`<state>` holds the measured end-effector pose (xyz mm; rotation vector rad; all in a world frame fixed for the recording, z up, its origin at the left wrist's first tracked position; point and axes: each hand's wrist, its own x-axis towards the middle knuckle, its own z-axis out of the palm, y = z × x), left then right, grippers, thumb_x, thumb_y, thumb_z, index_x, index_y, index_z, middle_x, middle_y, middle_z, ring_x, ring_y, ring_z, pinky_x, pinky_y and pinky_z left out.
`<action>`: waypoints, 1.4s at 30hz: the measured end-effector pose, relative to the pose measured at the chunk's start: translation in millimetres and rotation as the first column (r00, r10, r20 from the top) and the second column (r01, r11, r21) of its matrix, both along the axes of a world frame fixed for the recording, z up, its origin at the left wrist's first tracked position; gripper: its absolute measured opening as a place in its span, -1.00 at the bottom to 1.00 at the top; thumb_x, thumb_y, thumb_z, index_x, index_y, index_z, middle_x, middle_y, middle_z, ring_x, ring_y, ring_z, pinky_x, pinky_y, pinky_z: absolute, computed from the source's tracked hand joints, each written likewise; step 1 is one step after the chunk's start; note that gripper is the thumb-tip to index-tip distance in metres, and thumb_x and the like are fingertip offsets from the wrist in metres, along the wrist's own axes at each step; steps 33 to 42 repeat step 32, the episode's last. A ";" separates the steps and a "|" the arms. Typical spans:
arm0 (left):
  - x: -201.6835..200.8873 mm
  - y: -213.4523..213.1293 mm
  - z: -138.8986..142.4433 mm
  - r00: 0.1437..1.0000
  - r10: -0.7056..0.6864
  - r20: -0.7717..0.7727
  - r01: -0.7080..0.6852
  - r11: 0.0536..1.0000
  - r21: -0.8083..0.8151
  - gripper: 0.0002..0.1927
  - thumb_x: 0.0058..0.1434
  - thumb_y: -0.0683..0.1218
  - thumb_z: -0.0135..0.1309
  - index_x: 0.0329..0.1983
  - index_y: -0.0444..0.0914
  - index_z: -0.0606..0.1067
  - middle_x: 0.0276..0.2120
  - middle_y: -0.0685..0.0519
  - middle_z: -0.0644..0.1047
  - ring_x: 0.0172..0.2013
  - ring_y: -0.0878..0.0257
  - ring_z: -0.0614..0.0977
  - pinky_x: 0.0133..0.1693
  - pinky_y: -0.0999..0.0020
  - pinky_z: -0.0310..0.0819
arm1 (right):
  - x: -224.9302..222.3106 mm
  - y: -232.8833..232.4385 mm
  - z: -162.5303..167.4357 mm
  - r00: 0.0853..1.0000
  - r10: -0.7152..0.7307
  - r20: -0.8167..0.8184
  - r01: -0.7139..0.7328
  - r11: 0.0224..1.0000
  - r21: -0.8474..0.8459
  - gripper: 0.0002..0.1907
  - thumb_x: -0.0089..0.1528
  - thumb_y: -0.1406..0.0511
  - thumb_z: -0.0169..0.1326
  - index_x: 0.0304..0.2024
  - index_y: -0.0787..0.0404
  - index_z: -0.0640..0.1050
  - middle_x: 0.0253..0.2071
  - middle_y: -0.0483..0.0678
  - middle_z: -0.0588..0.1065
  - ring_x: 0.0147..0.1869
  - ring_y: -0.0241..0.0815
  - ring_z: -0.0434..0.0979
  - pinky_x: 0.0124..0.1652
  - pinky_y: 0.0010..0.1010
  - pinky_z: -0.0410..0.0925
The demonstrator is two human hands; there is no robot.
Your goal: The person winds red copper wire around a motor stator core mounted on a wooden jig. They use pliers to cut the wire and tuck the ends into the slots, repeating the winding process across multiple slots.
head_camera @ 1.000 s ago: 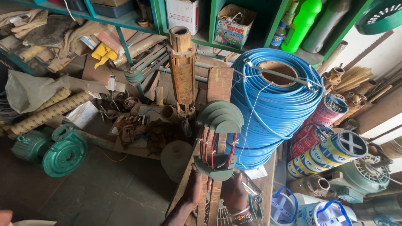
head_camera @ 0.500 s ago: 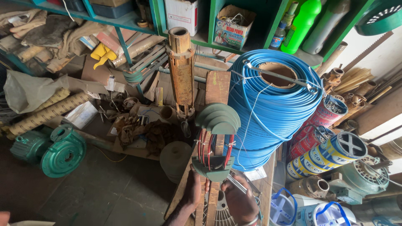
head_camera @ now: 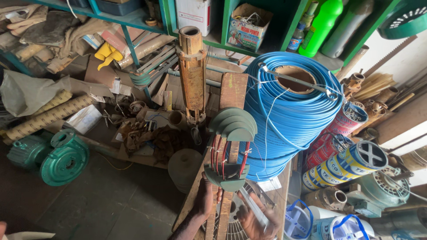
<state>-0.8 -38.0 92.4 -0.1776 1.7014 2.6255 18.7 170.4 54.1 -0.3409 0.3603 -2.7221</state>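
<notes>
While our left hand point(head_camera: 207, 200) is gripping the upright wooden winding former point(head_camera: 229, 155) at its lower end, we are closing our right hand point(head_camera: 255, 220) around a pale strip point(head_camera: 252, 206) just beside it, with the blue wire coil point(head_camera: 291, 111) standing behind.

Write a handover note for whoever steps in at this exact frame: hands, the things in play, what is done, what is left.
Left hand: gripping the wooden board just under the green winding former.
Right hand: holds a thin pale strip beside the board.
Former stands upright in front of the blue cable coil, with red wire turns strung between its upper and lower pieces.
Done: several wire turns are on.
Left: cannot tell how many more are needed.
</notes>
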 end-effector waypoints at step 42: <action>4.9 -7.3 -9.0 0.993 -0.111 0.039 0.110 0.994 0.019 -0.19 0.31 0.52 -0.59 -0.10 -0.26 0.30 -0.43 0.08 0.36 -0.49 0.34 0.42 -0.42 0.40 0.38 | -118.5 6.1 244.4 0.348 0.754 -0.557 0.847 0.002 0.531 -0.80 0.16 0.28 0.24 -0.16 0.11 0.72 -0.18 -0.04 0.70 -0.24 -0.06 0.74 -0.25 -0.28 0.54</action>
